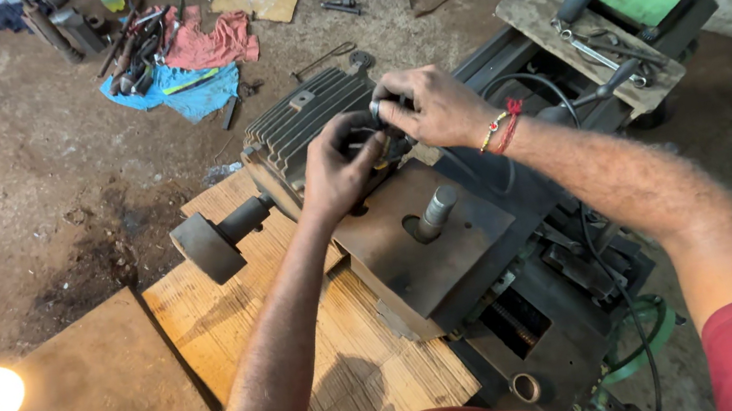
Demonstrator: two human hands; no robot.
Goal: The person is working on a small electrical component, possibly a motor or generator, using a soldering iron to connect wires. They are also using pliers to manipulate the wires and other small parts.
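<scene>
We are closing the fingers of our right hand (434, 108) around a small round metal part (377, 110) and curling our left hand (335, 169) over the dark fitting just at its seven o'clock, both atop the ribbed grey motor (301, 122). At the motor's five o'clock we are seeing a steel plate (395, 255) carrying an upright pin (437, 211), while tools on a blue cloth (196, 95) are lying at eleven o'clock.

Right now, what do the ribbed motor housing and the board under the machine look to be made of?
Motor housing: looks like cast metal, dull grey, with moulded parallel fins; which metal is unclear. Board: looks like raw wood or plywood, pale tan with straight grain lines, unpainted. Both hands, left and right, work beside the housing.
</scene>
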